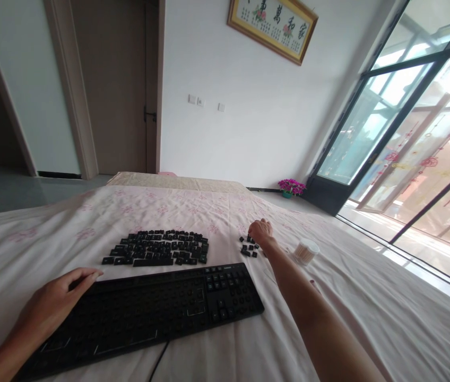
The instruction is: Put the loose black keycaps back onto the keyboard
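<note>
A black keyboard [141,313] lies at an angle on the bed, most of its keycaps removed; some keys remain near its right end. My left hand [63,292] is over its upper left edge, thumb and forefinger pressed together; whatever they pinch, if anything, is too small to make out. Behind the keyboard, loose black keycaps [161,246] lie in rows. To their right is a smaller group of keycaps [249,249]. My right hand [261,231] reaches to that group's far side, fingers bent down and closed at a dark keycap [250,239].
Right of my forearm lies a clear round tub of cotton swabs [308,251], with a few thin sticks beside it. The keyboard's cable [159,361] runs toward me. A pale flowered sheet [217,207] with folds covers the bed. Purple flowers [291,187] stand on the floor beyond.
</note>
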{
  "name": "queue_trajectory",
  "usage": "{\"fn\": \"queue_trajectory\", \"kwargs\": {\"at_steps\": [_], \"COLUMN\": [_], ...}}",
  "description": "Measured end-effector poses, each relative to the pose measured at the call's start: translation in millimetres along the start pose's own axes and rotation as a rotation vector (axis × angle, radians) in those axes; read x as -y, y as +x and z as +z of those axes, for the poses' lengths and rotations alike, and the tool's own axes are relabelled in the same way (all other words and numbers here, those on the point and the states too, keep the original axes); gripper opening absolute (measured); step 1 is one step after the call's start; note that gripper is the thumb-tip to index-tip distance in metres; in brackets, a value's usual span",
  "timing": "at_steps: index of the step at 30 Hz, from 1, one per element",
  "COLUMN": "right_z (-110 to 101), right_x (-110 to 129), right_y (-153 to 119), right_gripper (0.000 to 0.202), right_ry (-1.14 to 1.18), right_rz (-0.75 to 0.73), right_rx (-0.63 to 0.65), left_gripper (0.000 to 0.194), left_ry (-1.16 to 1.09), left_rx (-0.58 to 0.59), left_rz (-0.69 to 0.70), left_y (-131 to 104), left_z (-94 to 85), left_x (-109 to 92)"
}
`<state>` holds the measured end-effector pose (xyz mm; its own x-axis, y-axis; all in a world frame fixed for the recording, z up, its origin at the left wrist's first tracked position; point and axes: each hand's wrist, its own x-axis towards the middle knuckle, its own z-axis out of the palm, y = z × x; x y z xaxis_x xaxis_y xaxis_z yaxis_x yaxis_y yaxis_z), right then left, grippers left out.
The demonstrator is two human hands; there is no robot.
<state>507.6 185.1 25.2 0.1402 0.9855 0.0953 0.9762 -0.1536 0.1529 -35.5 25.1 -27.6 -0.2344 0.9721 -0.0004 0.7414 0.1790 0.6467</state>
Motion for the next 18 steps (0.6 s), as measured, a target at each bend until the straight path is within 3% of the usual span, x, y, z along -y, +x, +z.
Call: {"fn": "queue_trajectory", "kwargs": {"at_steps": [10,18], "right_z": [3.3,-8.3], "right_x": [6.6,6.9], "right_y": [4.4,-4.0], "right_gripper": [0.017,0.007], "right_ry": [0.016,0.273], "right_rz": [-0.001,0.004], "right_rx": [0.039,0.020], "left_gripper": [0.042,0.044], "left_ry": [0.068,0.101], "left_rx": [0.021,0.033], "left_rz": [-0.022,-0.020], "left_y": [-0.7,-0.9], "left_z": [-1.1,-3.5], "left_x": [-2.1,-1.4]}}
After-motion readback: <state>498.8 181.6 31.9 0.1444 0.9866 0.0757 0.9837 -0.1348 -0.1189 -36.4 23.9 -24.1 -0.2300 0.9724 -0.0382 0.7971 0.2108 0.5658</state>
